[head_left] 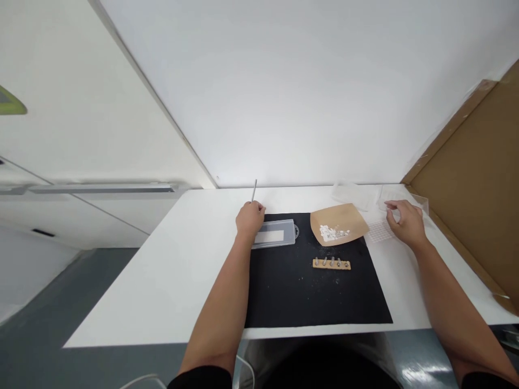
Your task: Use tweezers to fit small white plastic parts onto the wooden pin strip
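My left hand (250, 218) is closed round a thin white stick (254, 190) that points up and away, at the far left corner of a black mat (316, 292). Just right of it lies a clear plastic case (278, 233). My right hand (405, 221) rests with curled fingers on a clear gridded sheet (379, 231) beside clear plastic trays (399, 195); whether it grips anything is unclear. Between the hands a brown paper sheet (352, 215) carries small white pieces (333, 232). In front of it lies a small wooden strip with several pegs (331, 263).
The white table (162, 281) stands against a white wall. A brown cardboard panel (474, 183) leans along the right edge. Another clear tray (351, 193) lies at the back. Grey floor shows to the left.
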`<move>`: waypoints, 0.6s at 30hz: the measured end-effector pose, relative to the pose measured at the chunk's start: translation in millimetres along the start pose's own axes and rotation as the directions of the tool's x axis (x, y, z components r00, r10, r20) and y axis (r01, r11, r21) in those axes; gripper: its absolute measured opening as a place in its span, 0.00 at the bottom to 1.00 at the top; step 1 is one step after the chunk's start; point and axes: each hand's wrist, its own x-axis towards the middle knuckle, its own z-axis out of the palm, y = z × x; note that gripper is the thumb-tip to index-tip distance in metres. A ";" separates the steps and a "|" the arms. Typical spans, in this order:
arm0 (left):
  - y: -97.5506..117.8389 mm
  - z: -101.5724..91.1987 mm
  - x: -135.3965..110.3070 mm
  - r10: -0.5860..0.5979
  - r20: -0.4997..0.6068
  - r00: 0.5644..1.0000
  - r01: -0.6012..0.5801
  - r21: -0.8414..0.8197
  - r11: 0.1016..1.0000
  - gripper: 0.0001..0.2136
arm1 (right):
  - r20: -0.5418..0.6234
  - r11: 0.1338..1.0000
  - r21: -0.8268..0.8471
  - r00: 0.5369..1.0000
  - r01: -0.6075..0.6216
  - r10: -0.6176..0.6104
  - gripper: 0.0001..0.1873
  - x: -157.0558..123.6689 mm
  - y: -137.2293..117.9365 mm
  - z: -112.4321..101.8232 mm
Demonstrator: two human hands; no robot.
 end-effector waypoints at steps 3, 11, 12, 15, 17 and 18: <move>6.9 -6.8 -2.9 0.020 -0.107 0.994 -0.026 -0.047 0.999 0.15 | -0.011 1.000 -0.003 1.000 0.007 -0.007 0.17 -0.1 -0.8 -0.7; 81.1 1.9 -52.3 0.219 -0.304 0.927 -0.370 -0.654 0.660 0.12 | -0.137 0.992 -0.020 0.982 0.126 -0.128 0.13 4.0 -20.1 -2.7; 90.9 5.4 -61.2 0.251 -0.283 0.926 -0.379 -0.704 0.601 0.12 | -0.143 0.988 0.002 0.978 0.153 -0.151 0.12 3.8 -27.4 -2.7; 110.5 15.9 -83.4 0.360 -0.267 0.894 -0.425 -0.762 0.489 0.12 | -0.145 0.966 0.079 0.962 0.246 -0.233 0.15 0.0 -56.3 -1.6; 115.6 21.7 -92.6 0.387 -0.320 0.865 -0.484 -0.739 0.469 0.12 | -0.145 0.936 0.127 0.940 0.328 -0.310 0.20 -5.0 -79.0 0.0; 116.4 24.2 -95.5 0.390 -0.345 0.854 -0.507 -0.724 0.468 0.12 | -0.143 0.915 0.154 0.924 0.374 -0.354 0.23 -7.8 -90.3 1.0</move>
